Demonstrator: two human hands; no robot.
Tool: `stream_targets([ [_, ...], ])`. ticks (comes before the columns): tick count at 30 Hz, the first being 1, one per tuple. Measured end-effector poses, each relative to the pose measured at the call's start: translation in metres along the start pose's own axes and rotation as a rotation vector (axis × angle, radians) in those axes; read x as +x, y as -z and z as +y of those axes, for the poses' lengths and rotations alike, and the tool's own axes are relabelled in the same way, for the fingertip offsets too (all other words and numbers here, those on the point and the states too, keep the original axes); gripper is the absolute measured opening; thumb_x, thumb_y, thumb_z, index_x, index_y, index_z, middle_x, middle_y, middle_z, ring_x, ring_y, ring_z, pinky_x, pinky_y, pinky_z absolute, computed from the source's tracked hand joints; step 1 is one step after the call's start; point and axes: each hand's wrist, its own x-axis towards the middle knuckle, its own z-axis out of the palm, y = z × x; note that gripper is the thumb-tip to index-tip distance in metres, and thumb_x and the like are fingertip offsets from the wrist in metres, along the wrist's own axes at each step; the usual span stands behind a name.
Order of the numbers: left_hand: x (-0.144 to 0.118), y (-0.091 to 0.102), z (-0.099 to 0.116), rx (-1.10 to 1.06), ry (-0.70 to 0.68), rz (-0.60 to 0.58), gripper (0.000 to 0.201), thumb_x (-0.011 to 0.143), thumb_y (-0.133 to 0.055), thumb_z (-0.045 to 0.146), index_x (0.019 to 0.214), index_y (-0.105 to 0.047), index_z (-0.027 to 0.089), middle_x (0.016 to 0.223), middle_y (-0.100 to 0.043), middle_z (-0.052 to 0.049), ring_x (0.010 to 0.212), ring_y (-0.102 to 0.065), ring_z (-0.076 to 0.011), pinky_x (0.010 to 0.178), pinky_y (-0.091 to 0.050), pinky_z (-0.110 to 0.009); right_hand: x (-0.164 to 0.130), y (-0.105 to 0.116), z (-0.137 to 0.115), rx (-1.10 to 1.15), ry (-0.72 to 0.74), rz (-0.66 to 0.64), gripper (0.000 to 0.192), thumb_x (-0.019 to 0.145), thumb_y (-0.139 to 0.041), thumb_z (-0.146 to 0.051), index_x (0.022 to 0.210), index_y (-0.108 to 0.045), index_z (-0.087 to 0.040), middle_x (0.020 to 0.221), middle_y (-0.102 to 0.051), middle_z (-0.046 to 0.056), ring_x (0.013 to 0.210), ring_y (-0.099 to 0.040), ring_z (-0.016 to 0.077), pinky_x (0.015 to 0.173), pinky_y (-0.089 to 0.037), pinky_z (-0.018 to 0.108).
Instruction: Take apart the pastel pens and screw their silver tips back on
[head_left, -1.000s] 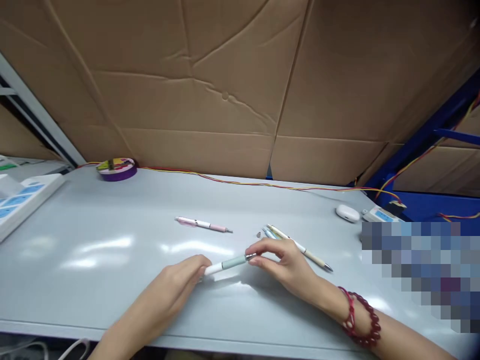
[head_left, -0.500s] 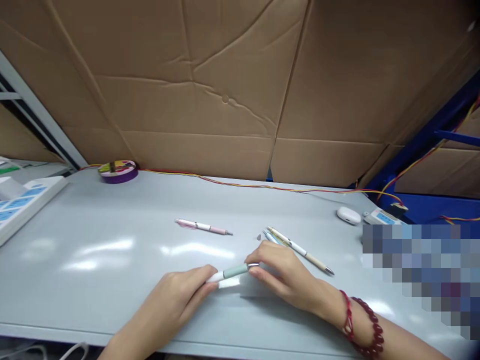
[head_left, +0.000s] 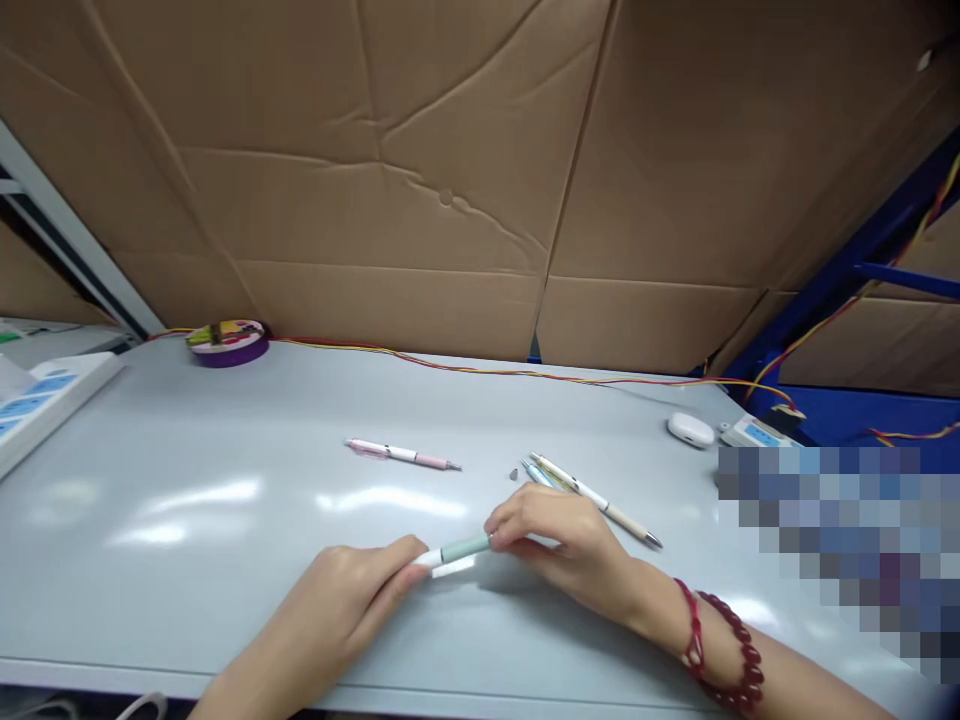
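Between my hands, a green-and-white pen [head_left: 465,547] is held just above the table, nearly level. My left hand [head_left: 349,595] pinches its white barrel between thumb and fingers. The fingers of my right hand [head_left: 559,525] close around the other end, by the green grip, and cover the tip. Beyond my right hand lie a cream-and-white pen [head_left: 592,494] and a light blue pen [head_left: 541,473], the latter partly hidden by the hand. A small grey cone-shaped piece [head_left: 514,474] rests beside them. Farther left is a pink-and-white pen [head_left: 405,455].
A round purple tin [head_left: 229,345] sits at the back left, near a white power strip [head_left: 52,395]. Red and yellow wires [head_left: 450,368] run along the back edge. A white earbud case [head_left: 690,430] stands at right. Cardboard [head_left: 375,200] walls the back.
My right fingers have curled farther over the pen's tip, so the silver end that showed before is now hidden. My left hand keeps its hold; the view has shifted slightly.
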Motion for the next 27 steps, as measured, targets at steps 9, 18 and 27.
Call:
stream_targets([
  [9, 0.000, -0.001, 0.002, 0.096, -0.039, 0.000, 0.036, 0.098, -0.020, 0.039, 0.078, -0.044, 0.022, 0.060, -0.051, 0.004, 0.051, -0.052, -0.0148, 0.050, -0.030, -0.023, -0.003, 0.000, 0.001, -0.125, -0.017, -0.049, 0.013, 0.090, -0.053, -0.029, 0.087, -0.059, -0.019, 0.072, -0.065, 0.003, 0.065, -0.057, 0.0139, 0.061, -0.048, 0.025],
  [18, -0.002, -0.001, 0.006, 0.040, -0.077, 0.001, 0.036, 0.098, -0.020, 0.038, 0.081, -0.047, 0.022, 0.063, -0.054, 0.003, 0.055, -0.054, -0.0150, 0.053, -0.033, -0.022, -0.005, 0.000, -0.006, -0.116, -0.063, -0.079, 0.022, 0.095, -0.039, -0.035, 0.093, -0.054, -0.019, 0.074, -0.062, 0.003, 0.064, -0.058, 0.0134, 0.058, -0.046, 0.024],
  [27, -0.002, 0.000, 0.006, 0.004, -0.065, 0.066, 0.035, 0.098, -0.023, 0.037, 0.077, -0.045, 0.021, 0.060, -0.048, 0.004, 0.052, -0.049, -0.0130, 0.051, -0.032, -0.021, -0.002, 0.010, -0.008, -0.067, -0.158, -0.139, 0.012, 0.091, -0.050, -0.030, 0.088, -0.055, -0.019, 0.077, -0.064, 0.003, 0.067, -0.059, 0.0133, 0.060, -0.046, 0.024],
])
